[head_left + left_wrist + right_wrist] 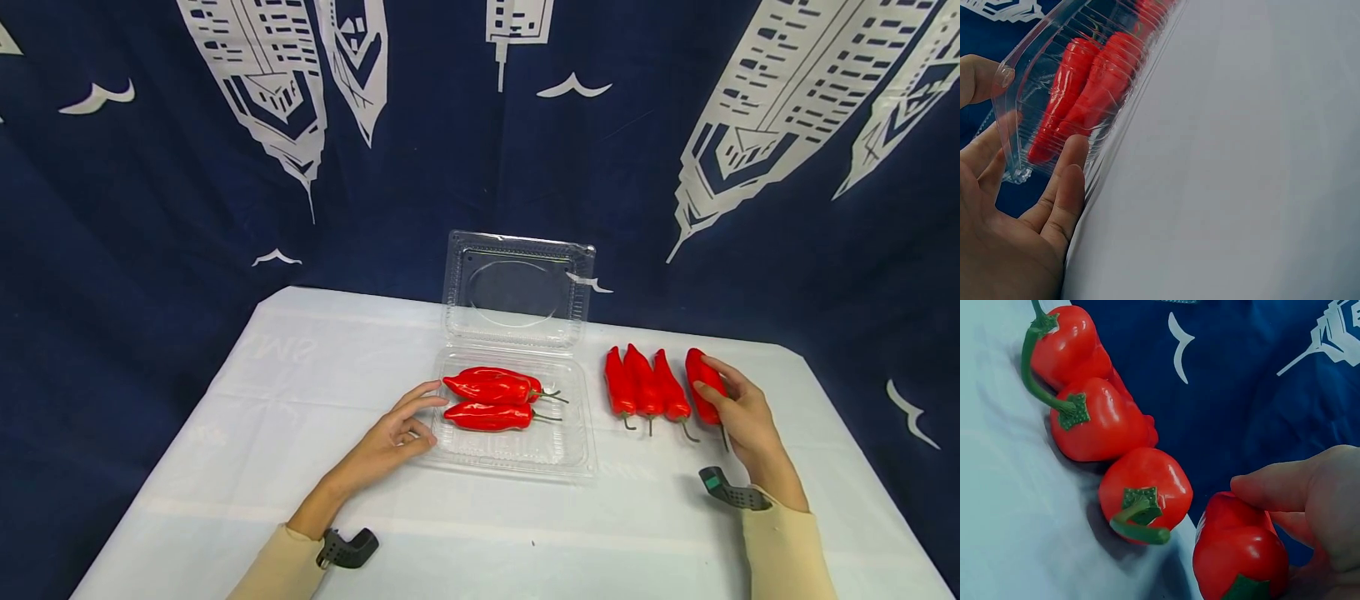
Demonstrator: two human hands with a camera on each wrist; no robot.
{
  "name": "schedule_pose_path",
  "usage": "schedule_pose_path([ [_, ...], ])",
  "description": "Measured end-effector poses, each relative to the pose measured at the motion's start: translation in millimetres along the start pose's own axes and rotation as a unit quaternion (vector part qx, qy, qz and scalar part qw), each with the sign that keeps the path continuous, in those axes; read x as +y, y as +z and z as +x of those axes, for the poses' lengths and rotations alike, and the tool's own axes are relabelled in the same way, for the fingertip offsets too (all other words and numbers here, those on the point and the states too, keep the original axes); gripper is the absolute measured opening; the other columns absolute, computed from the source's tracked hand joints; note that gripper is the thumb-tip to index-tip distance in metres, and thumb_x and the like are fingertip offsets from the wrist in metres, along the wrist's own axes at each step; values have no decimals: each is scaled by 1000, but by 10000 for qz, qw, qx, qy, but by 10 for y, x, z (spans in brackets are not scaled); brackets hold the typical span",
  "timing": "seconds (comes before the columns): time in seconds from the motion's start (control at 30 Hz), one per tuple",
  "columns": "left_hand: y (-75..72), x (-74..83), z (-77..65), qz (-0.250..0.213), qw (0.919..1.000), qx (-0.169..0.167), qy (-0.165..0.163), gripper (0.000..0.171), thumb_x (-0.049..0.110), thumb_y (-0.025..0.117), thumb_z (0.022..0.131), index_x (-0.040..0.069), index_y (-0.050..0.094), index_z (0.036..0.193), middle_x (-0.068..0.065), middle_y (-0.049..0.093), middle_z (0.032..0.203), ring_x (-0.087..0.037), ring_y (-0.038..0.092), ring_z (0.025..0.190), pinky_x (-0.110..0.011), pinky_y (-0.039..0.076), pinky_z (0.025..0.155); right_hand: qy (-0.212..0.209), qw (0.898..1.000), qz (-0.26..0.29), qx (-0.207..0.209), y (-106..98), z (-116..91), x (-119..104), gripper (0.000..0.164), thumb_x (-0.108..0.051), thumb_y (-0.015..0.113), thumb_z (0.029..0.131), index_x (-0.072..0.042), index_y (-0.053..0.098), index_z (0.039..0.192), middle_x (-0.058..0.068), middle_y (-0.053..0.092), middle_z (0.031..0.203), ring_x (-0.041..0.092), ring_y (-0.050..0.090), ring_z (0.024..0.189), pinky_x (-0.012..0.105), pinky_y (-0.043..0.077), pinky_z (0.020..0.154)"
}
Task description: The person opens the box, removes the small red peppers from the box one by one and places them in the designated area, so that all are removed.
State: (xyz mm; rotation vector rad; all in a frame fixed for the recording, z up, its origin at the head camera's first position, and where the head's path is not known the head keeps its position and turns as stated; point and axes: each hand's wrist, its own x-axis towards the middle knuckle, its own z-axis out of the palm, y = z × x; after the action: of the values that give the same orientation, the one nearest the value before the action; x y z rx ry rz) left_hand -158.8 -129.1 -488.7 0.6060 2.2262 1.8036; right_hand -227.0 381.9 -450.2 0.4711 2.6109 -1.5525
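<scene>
A clear plastic clamshell box [517, 454] lies open on the table, its lid [513, 292] raised at the back. Inside are three red peppers [487, 417] with green stems, two of them overlapping. My left hand [390, 437] is at the box's left edge, fingers loosely extended and touching the rim; the left wrist view shows its thumb against the plastic. Over on the right, my right hand [750, 421] pinches a red pepper [705, 408] between thumb and fingers. Three more red peppers [648, 387] lie side by side just left of it, stems toward me.
A white cloth covers the table [510, 550]. Behind it hangs a dark blue curtain [480, 167] printed with white buildings and birds. Each wrist wears a dark strap [731, 492].
</scene>
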Motion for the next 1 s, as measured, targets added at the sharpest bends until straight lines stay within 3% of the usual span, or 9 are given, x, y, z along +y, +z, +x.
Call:
schedule_pose_path([
  [0.2, 2, 8, 1, 1, 10000, -8, -28, 53, 9, 65, 96, 16, 49, 147, 6, 24, 164, -27, 64, 101, -24, 54, 82, 198, 9995, 251, 52, -4, 8, 0, 65, -32, 55, 103, -28, 25, 160, 19, 13, 167, 42, 21, 147, 46, 37, 115],
  [0.4, -1, 10, -3, -13, 10000, -12, -18, 53, 11, 66, 96, 15, 49, 147, 6, 23, 164, -29, 65, 102, -24, 55, 82, 161, 9997, 138, 78, -4, 28, 21, 64, -32, 55, 103, -24, 26, 160, 20, 14, 167, 43, 23, 147, 51, 35, 115],
  [0.63, 5, 11, 3, 24, 10000, 0, -41, 53, 11, 66, 96, 15, 49, 147, 6, 23, 164, -30, 65, 103, -25, 55, 82, 228, 9997, -50, 93, 10, 37, 47, 62, -28, 53, 104, -17, 27, 159, 20, 16, 166, 42, 27, 145, 49, 39, 112],
  [0.83, 6, 12, 8, 11, 10000, -15, -26, 53, 9, 66, 96, 15, 49, 146, 5, 23, 164, -31, 65, 103, -25, 55, 82, 384, 9991, 150, 91, 18, 35, 60, 61, -22, 52, 104, -15, 26, 160, 21, 13, 167, 44, 23, 148, 53, 34, 115],
  [1.0, 2, 11, 7, -6, 10000, -10, -24, 53, 8, 66, 96, 15, 49, 146, 5, 23, 164, -31, 65, 102, -24, 55, 82, 382, 9992, 139, -24, 48, 41, 49, 62, -20, 50, 104, -14, 23, 160, 21, 12, 167, 42, 26, 147, 43, 39, 112],
])
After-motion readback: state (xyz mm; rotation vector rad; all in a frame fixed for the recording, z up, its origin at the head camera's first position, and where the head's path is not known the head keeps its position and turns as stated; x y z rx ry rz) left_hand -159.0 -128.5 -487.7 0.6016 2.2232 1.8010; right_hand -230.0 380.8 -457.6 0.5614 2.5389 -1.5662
